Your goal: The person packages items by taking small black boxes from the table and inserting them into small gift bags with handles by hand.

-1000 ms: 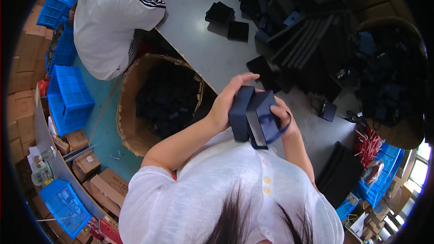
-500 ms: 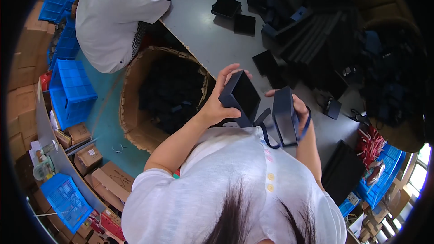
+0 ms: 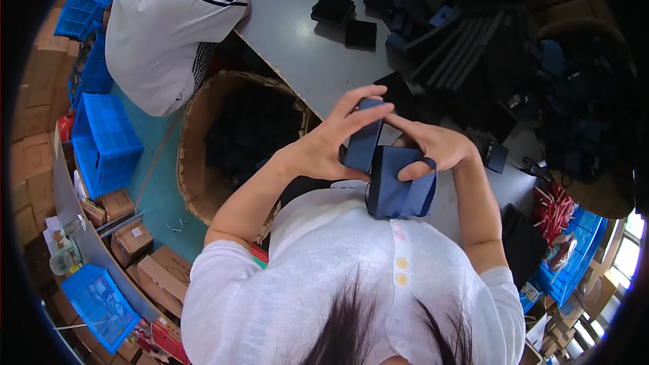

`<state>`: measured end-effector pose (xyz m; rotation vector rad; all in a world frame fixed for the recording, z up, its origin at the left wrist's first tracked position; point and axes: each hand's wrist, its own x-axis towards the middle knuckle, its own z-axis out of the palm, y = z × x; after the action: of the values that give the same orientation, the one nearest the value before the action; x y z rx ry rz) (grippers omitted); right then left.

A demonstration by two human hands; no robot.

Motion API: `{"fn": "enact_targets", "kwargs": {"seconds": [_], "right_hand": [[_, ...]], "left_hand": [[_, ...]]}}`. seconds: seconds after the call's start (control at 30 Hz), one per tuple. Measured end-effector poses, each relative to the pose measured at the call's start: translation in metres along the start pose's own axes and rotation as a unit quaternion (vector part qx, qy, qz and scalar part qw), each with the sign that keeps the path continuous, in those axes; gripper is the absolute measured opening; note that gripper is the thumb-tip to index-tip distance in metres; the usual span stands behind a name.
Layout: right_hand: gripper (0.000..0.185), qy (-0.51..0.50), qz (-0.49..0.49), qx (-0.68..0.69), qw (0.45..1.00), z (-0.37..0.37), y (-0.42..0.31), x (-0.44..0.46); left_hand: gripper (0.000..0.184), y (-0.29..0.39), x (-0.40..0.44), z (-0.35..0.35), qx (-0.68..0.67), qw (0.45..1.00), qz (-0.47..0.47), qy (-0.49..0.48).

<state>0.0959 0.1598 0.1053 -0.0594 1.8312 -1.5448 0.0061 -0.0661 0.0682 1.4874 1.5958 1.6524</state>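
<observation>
My left hand [image 3: 338, 138] grips a narrow dark blue box part [image 3: 364, 136], its fingers over the top end and the thumb at the lower end. Just to the right, my right hand [image 3: 436, 145] holds a wider dark blue box part [image 3: 400, 186] with a ribbon across it, thumb on its upper face. The two parts are close together in front of my chest, and whether they touch is hard to tell. The insides of both parts are hidden.
A grey table [image 3: 291, 47] carries black boxes [image 3: 360, 35] and a large dark pile [image 3: 466, 47]. Left of my hands stands a big carton [image 3: 196, 162] of dark pieces. Another person [image 3: 162, 34] sits at the upper left, near blue crates [image 3: 108, 142]. Red strips [image 3: 553, 213] lie at right.
The two box parts were together, then apart with the left one's hollow side showing. Now they are close again, both turned, and my right hand has come round over the top of its part.
</observation>
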Motion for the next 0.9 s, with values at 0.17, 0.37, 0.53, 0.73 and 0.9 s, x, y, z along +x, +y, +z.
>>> {"fn": "enact_targets", "kwargs": {"seconds": [0.17,0.37,0.53,0.73,0.9], "right_hand": [[0.09,-0.009,-0.088,0.104,0.991,-0.008,0.022,0.008],[0.092,0.294,-0.132,0.274,0.906,-0.003,0.073,-0.014],[0.037,0.14,-0.194,0.509,0.827,-0.005,0.085,0.01],[0.067,0.2,-0.022,0.539,0.818,-0.01,0.12,0.066],[0.059,0.251,0.009,0.599,0.76,-0.022,0.121,0.102]], "left_hand": [[0.097,0.009,0.003,-0.01,0.091,0.996,0.011,0.001],[0.097,-0.001,-0.005,-0.028,0.152,0.982,0.053,0.103],[0.096,-0.033,-0.011,-0.053,0.193,0.958,0.015,0.212],[0.079,-0.177,0.031,-0.145,0.182,0.874,-0.235,0.385],[0.07,-0.288,0.108,-0.255,0.214,0.805,-0.221,0.507]]}}
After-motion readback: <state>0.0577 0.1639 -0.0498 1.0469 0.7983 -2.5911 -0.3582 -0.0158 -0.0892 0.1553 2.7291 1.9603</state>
